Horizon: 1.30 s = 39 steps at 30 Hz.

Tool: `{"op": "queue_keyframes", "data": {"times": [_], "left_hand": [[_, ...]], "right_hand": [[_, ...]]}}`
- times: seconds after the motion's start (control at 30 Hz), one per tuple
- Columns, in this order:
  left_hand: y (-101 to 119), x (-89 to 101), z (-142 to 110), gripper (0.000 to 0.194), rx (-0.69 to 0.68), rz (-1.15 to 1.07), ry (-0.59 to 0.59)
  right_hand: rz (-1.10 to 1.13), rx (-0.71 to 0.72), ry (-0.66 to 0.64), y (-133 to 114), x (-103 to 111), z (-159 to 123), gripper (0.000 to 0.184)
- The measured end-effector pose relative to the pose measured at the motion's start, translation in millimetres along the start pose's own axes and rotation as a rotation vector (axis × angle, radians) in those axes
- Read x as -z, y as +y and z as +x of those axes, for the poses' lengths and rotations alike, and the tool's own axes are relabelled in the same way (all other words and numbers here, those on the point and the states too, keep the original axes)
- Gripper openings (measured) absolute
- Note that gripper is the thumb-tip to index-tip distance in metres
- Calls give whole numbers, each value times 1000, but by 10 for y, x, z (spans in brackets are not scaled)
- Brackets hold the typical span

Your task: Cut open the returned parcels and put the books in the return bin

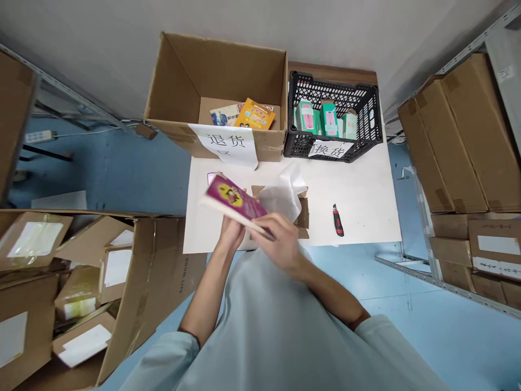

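A purple book [238,200] with a yellow patch on its cover is held tilted above the front of the white table [362,190]. Beneath the book, my left hand [233,231] is closed round its lower side, with its fingers partly hidden. My right hand [280,236] grips the book's right end. Just beyond my hands, an opened small cardboard box [303,217] lies with crumpled white wrapping [285,190] spilling out of it. To the right rests a red and black box cutter [337,220].
Behind the hands stand a large carton [179,133] with several books inside and a black plastic crate [295,141] with green and pink boxes. At left, a big carton [158,271] holds several parcels. Shelves with cardboard boxes [480,136] stand at right.
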State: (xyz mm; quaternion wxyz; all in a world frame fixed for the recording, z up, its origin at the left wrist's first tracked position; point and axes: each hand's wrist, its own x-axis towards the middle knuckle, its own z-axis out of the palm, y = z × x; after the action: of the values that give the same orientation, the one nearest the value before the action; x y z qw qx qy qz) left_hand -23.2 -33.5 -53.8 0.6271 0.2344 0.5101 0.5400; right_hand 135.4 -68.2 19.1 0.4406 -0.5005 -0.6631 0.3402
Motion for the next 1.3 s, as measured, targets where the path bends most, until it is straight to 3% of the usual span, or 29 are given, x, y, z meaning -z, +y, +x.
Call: {"op": "queue_keyframes", "data": {"times": [0.07, 0.17, 0.3, 0.43, 0.53, 0.63, 0.8, 0.87, 0.93, 1.0, 1.03, 1.13, 1.2, 1.3], "left_hand": [[19, 86, -56, 71, 18, 10, 69], [48, 235, -183, 70, 54, 110, 81], [64, 365, -349, 72, 148, 198, -13], [121, 364, -361, 72, 168, 228, -61], [300, 263, -167, 74, 76, 253, -34], [698, 57, 230, 75, -104, 347, -11], [1773, -359, 982, 73, -633, 360, 2], [2110, -454, 1127, 68, -833, 377, 36], [2213, -485, 1137, 67, -972, 403, 40], [2029, -476, 1036, 64, -955, 427, 23], [1842, -467, 962, 60, -876, 444, 4], [1086, -479, 740, 46, -569, 563, -106], [605, -538, 651, 52, -447, 717, -229], [161, -683, 650, 79, -482, 1054, -431]], "right_hand": [[106, -190, 134, 87, 145, 48, 20], [190, -427, 201, 305, 345, 24, 33], [254, -626, 138, 549, 479, -193, 44], [405, -746, 46, 564, 533, -273, 52], [480, -710, 2, 482, 573, 1, 67], [494, -574, -7, 365, 606, 597, 71], [495, -202, 33, 255, 665, 1823, 74], [449, -143, 22, 355, 710, 2118, 75], [391, -126, 43, 570, 762, 2197, 80], [318, -149, 36, 865, 809, 2081, 82], [271, -184, 27, 1021, 827, 1973, 83], [100, -367, 6, 1436, 849, 1601, 80], [-5, -481, -16, 1626, 838, 1409, 79], [-69, -541, -80, 1783, 791, 1274, 79]]}}
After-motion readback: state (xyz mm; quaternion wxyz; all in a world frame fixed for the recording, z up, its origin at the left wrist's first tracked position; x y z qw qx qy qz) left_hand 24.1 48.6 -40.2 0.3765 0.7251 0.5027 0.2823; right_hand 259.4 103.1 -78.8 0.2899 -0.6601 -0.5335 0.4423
